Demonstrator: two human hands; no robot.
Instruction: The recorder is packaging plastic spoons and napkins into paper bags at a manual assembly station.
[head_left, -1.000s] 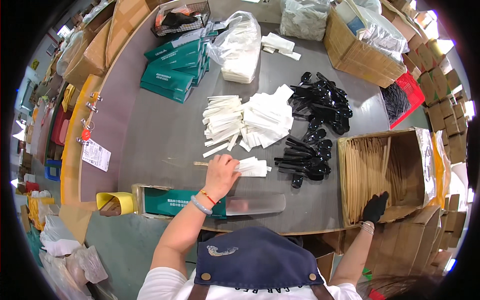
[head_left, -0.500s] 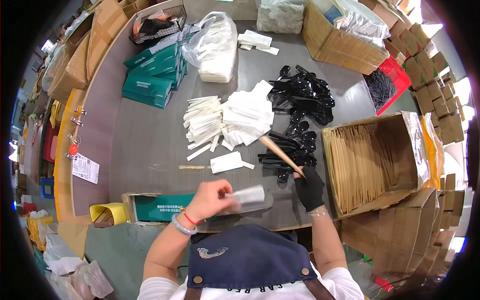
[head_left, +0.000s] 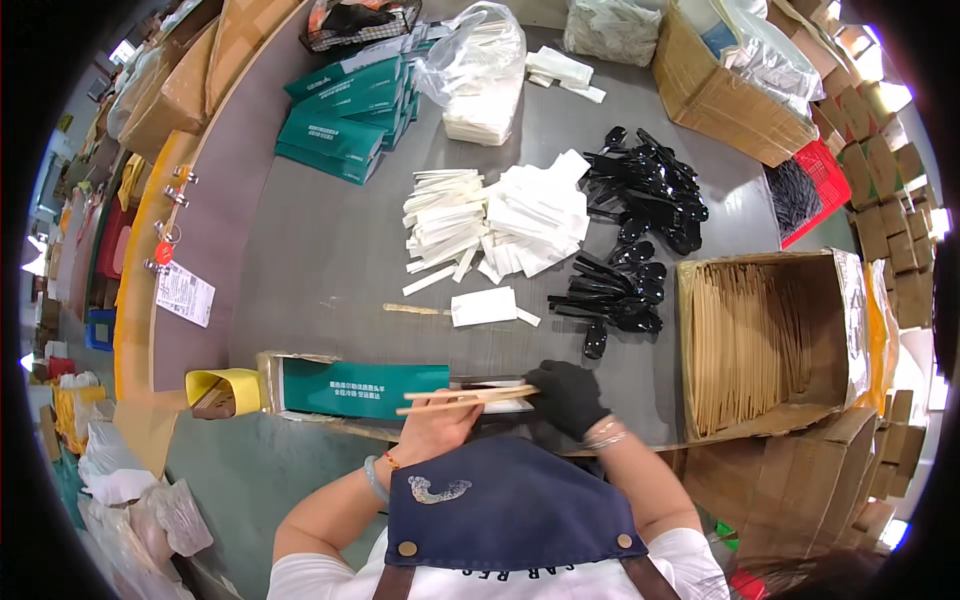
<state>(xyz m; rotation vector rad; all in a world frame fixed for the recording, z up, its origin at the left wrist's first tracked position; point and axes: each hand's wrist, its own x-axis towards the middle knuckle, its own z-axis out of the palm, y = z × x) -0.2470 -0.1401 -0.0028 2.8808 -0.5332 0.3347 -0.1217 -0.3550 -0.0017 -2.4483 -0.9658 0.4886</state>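
Observation:
A pair of light wooden chopsticks (head_left: 430,402) lies nearly level across the front of the table, its left ends sticking out past my left hand. My right hand (head_left: 568,398), in a black glove, is closed on the right end of the pair. My bare left hand (head_left: 437,428) is curled at the sticks' middle, its fingertips partly hidden by them. Just behind the sticks, a white packet (head_left: 512,402) is partly covered. To the left, a teal printed pouch (head_left: 365,390) lies in an open cardboard box (head_left: 268,385).
White paper packets (head_left: 535,215) are heaped mid-table, with black plastic spoons (head_left: 645,190) to their right. A carton of chopsticks (head_left: 740,345) stands at the right. Teal pouches (head_left: 325,145) and a clear bag of white packets (head_left: 485,90) occupy the far left; a yellow container (head_left: 225,390) sits front left.
My right hand has swung left and toward me, bringing the chopsticks level to my left hand. The left hand has lowered from the white packet. The whole view has shifted.

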